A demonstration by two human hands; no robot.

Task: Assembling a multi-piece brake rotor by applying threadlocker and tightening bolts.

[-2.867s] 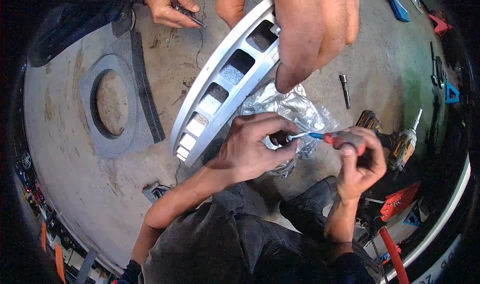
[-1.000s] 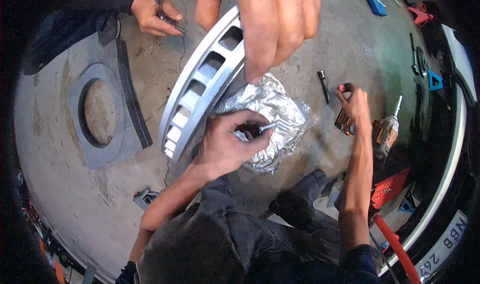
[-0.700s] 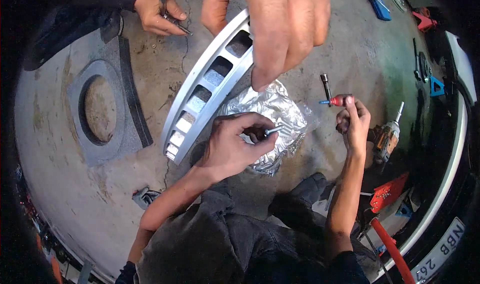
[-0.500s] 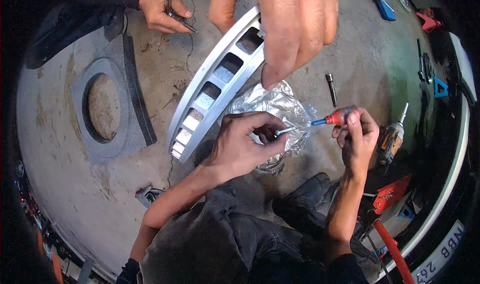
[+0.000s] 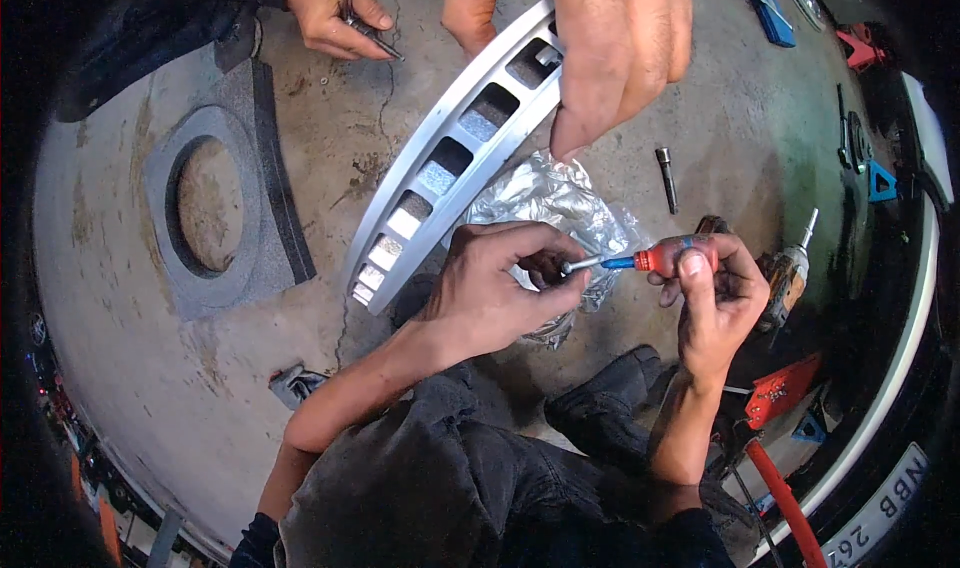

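Observation:
My left hand (image 5: 490, 290) pinches a metal bolt (image 5: 580, 264) between thumb and fingers, its end pointing right. In my right hand (image 5: 718, 313) is a small red squeeze bottle (image 5: 672, 256). Its blue nozzle (image 5: 620, 263) meets the bolt's end, or comes very near it. Just beyond my left hand, a co-worker's large hand (image 5: 615, 58) grips a silver ring (image 5: 466, 138) with rectangular openings, held tilted. At the upper left another hand (image 5: 335, 18) holds a slim dark metal tool (image 5: 372, 40).
Crumpled silvery wrapping (image 5: 545, 193) lies under the ring and bolt. A grey foam block (image 5: 285, 193) with a round cut-out is at left. To the right are a socket extension (image 5: 667, 180), a power driver (image 5: 787, 278), a red tray (image 5: 782, 393) and a red bar (image 5: 785, 498).
The bottle has turned level, and its nozzle has closed the gap to the bolt. The silver ring and the co-worker's hands have shifted slightly right.

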